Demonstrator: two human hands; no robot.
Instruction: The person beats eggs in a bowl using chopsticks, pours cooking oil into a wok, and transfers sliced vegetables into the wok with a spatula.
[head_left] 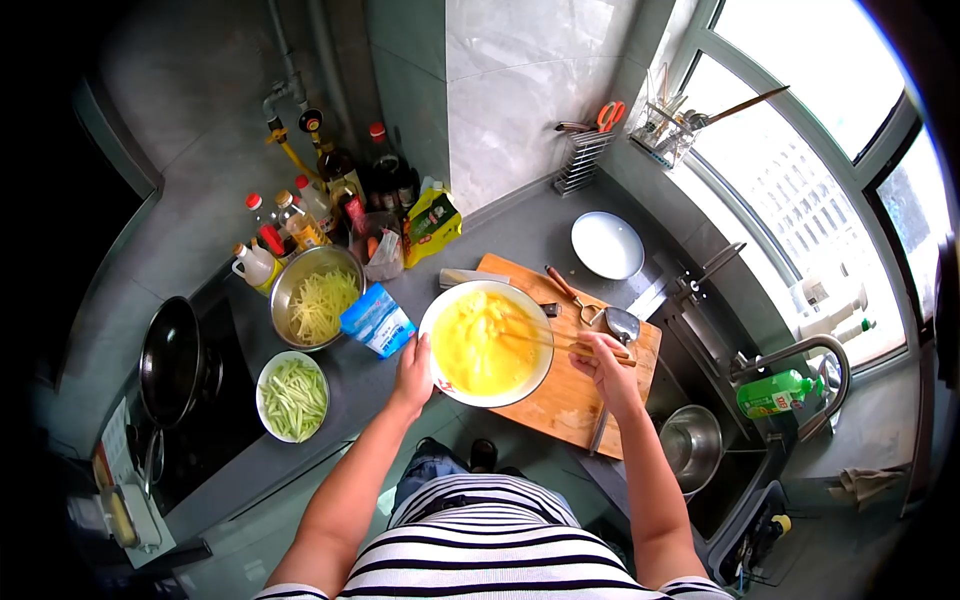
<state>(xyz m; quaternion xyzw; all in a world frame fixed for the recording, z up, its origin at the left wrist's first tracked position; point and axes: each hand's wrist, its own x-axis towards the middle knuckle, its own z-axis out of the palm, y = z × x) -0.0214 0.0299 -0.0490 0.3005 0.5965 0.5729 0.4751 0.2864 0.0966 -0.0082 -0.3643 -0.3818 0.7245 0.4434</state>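
Note:
A white bowl [500,402] of beaten egg [470,350] is in front of me, above the near-left part of the wooden cutting board [540,412]. My left hand [412,375] grips the bowl's left rim, thumb up at the edge. In my right hand [605,368] are wooden chopsticks [560,345], fingers closed round them, their tips down in the yellow egg. Beside my left hand stands a blue-and-white packet [378,322]. A ladle [622,324] and a wooden-handled peeler [570,290] lie on the board near my right hand. A knife blade [470,277] shows behind the bowl.
To the left are a metal bowl of pale shreds [318,300], a bowl of green strips [293,398] and a black wok [170,360] on the stove. Bottles [300,220] line the wall. A white plate [607,245] sits behind; the sink [735,420] with a metal pot [690,447] is right.

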